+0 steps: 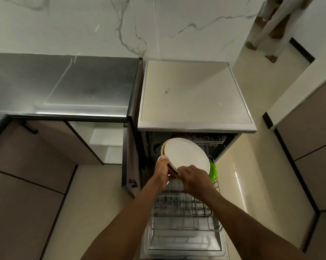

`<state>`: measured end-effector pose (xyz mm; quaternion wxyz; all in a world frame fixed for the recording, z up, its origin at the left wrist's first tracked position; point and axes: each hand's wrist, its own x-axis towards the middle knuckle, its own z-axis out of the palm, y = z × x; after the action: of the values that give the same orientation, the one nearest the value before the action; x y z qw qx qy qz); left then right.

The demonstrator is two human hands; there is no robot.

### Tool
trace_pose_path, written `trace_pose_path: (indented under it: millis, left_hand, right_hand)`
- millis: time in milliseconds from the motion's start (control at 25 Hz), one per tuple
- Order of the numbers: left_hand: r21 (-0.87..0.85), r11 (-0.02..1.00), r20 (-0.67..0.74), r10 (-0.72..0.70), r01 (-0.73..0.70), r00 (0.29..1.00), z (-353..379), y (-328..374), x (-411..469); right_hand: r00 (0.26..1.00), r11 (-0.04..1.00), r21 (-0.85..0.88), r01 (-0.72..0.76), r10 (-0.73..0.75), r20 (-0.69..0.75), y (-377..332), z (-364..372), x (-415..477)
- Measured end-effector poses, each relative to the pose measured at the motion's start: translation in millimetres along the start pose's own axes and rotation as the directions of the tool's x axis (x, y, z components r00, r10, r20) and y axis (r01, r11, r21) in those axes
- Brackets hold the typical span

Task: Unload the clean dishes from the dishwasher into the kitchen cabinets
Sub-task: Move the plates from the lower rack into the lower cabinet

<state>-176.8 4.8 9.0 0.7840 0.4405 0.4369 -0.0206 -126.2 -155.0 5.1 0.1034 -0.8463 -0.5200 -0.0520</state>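
Note:
A small stack of plates point(186, 154), a white one on top with a yellowish rim behind it, is held tilted above the pulled-out lower rack point(180, 205) of the open dishwasher point(195, 128). My left hand point(163, 171) grips the stack's left lower edge, thumb on the rim. My right hand point(194, 179) holds the lower edge beside it, fingers curled round the plates. A green dish point(213, 171) stands in the rack just right of the stack, partly hidden by the plates.
An open lower cabinet point(106, 143) with white shelves lies left of the dishwasher, its door point(129, 158) swung out between them. A steel countertop point(64, 85) runs above it. The dishwasher door point(184, 241) lies flat below my arms. Cream floor spreads right.

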Motion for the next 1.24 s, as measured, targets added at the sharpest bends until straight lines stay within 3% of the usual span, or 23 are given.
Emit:
trace_pose_path:
  millis: [280,520,720,920,1080,1240]
  left_hand:
    - [-0.115,0.993,0.058,0.047,-0.041,0.997,-35,12,-39]
    - [-0.141,0.978,-0.096,0.141,-0.154,0.985,-73,7,-63]
    - [-0.19,0.961,-0.137,0.176,-0.201,0.975,-140,8,-89]
    - [-0.302,0.924,-0.128,0.204,-0.234,0.971,-227,26,-102]
    - [-0.319,0.922,-0.106,0.195,-0.219,0.975,-297,50,-113]
    - [-0.309,0.923,-0.091,0.213,-0.231,0.973,-364,77,-125]
  right_hand:
    - [0.984,0.982,-0.064,0.175,-0.177,-0.034,-41,-20,10]
    - [0.955,0.955,-0.027,0.295,-0.295,0.017,-82,-35,12]
    - [0.998,0.993,0.106,-0.055,0.058,-0.025,-124,-40,26]
    - [0.982,0.963,0.194,-0.186,0.189,0.002,-166,-42,59]
    - [0.883,0.816,0.38,-0.436,0.469,0.005,-232,-27,105]
    - [0.761,0.611,0.561,-0.559,0.647,0.054,-300,-9,146]
